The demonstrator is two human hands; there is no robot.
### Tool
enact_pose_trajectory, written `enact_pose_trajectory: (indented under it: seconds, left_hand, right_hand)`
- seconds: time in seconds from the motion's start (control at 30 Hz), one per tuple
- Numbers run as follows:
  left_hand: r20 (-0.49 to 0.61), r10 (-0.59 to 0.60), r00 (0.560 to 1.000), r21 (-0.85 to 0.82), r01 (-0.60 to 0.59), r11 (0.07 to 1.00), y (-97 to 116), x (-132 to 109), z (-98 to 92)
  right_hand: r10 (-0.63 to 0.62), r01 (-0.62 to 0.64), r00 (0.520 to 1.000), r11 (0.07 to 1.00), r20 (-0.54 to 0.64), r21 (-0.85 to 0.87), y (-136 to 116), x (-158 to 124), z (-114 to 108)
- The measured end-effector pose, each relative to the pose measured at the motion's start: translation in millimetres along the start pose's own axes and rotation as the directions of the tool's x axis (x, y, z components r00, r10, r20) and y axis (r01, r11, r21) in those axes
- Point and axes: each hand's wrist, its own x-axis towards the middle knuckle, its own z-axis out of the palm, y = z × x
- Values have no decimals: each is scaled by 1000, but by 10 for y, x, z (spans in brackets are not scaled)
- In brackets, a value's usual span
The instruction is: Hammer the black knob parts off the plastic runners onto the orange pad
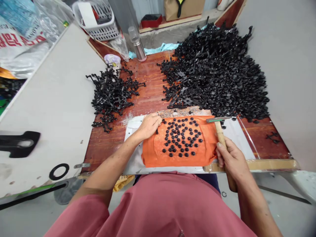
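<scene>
An orange cloth lies in front of me on a metal sheet, and several small round black plastic pieces are scattered over it. My left hand rests at the cloth's upper left corner, fingers curled onto its edge beside the pieces. My right hand is closed round the wooden handle of a tool with a flat metal blade, which points across the cloth's upper right corner.
A big heap of black plastic sprues fills the back right of the wooden table; a smaller heap lies back left. A steel bottle and a white basket stand behind. Pale boards flank both sides.
</scene>
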Motion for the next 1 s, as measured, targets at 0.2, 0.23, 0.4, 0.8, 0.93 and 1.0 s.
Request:
enact_pose_trajectory:
  seconds: [0.2,0.23,0.4,0.8,0.93,1.0]
  left_hand:
    - [36,-38,999,90,35,995,3,43,16]
    - [41,-35,999,90,31,995,2,46,14]
    - [83,-13,996,16,12,1000,-7,59,-21]
    - [229,41,973,-95,-20,995,-84,161,-151]
    - [200,59,978,-167,-25,986,-141,160,-136]
    - [190,64,980,-106,-44,993,-126,152,-124]
  right_hand:
    - [-2,2,1000,1000,-2,3,-16,1,7]
    - [-4,4,1000,1000,0,1,-19,1,6]
    - [-11,11,1000,1000,11,-9,-24,6,0]
    - [6,-6,1000,1000,-3,-17,-32,4,18]
    - [-2,2,1000,1000,-5,-17,-46,6,16]
    - [2,-2,1000,1000,-9,-22,-42,7,13]
